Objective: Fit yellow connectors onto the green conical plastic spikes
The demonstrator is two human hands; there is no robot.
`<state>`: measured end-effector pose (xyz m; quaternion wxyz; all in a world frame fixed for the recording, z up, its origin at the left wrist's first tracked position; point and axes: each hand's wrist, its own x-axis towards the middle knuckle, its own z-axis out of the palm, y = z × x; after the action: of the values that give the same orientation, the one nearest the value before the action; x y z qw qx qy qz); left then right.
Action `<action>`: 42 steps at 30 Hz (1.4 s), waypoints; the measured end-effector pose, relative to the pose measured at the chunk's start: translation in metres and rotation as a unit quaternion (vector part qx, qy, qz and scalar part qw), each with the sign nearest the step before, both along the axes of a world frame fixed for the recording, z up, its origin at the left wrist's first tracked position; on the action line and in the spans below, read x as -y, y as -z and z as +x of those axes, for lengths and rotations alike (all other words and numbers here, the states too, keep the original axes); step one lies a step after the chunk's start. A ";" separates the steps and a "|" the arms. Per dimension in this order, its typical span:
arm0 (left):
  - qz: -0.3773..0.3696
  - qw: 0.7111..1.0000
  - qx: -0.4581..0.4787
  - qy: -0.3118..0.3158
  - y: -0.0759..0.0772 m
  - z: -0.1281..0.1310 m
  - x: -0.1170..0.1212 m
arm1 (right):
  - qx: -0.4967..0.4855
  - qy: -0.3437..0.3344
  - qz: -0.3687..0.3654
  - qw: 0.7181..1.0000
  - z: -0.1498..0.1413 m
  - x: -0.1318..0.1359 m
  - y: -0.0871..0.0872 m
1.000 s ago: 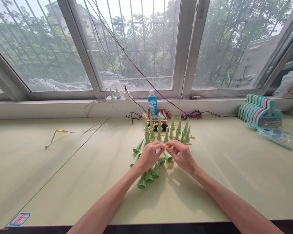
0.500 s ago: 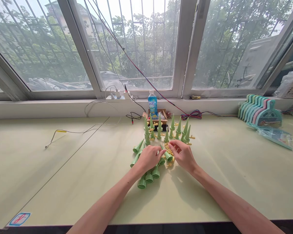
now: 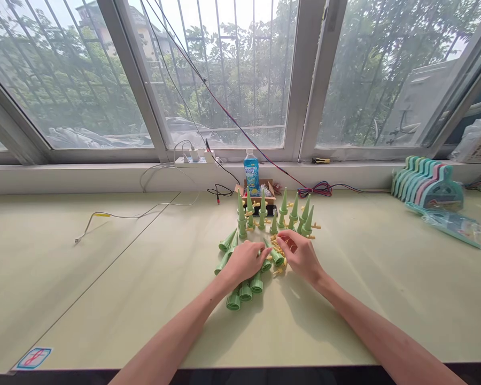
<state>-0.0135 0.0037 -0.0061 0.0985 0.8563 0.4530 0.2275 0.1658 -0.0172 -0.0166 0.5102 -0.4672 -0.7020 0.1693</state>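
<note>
Couldn't tell whether your curled left hand [image 3: 245, 259] or right hand [image 3: 302, 255] gripped anything. Spike [image 3: 278, 259] between them lay diagonally: tip far-left, mouth near-right.

Green spikes [image 3: 263, 214], some upright, others on their sides, open-ended; beside them yellow fittings [image 3: 279, 271], probably a loose heap.

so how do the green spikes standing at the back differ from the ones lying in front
Standing spikes point upward; lying spikes rest on their sides, several open ends showing. Yellow pieces jut from several standing spikes; none is visibly attached to the lying spikes. Both are green and tapered.
</note>
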 end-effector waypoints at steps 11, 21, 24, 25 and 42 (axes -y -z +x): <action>0.034 0.999 0.033 -0.011 -0.006 -0.003 -0.002 | 0.009 -0.018 -0.004 1.000 0.000 -0.001 0.002; 0.069 0.988 0.138 -0.009 -0.005 0.001 -0.003 | -0.012 -0.003 -0.004 1.000 0.000 0.001 -0.001; 0.075 0.981 0.177 -0.008 -0.005 0.001 -0.003 | -0.021 -0.001 -0.003 1.000 0.000 0.002 -0.002; 0.078 0.979 0.188 -0.010 -0.005 0.001 -0.003 | -0.025 -0.001 -0.001 1.000 0.000 0.002 -0.002; 0.085 0.979 0.187 0.005 -0.004 0.001 -0.003 | -0.044 0.003 0.027 0.999 0.000 0.005 -0.003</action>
<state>-0.0122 0.0069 -0.0017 0.1089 0.8063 0.4012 0.4208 0.1657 -0.0223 -0.0134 0.5535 -0.4475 -0.6816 0.1697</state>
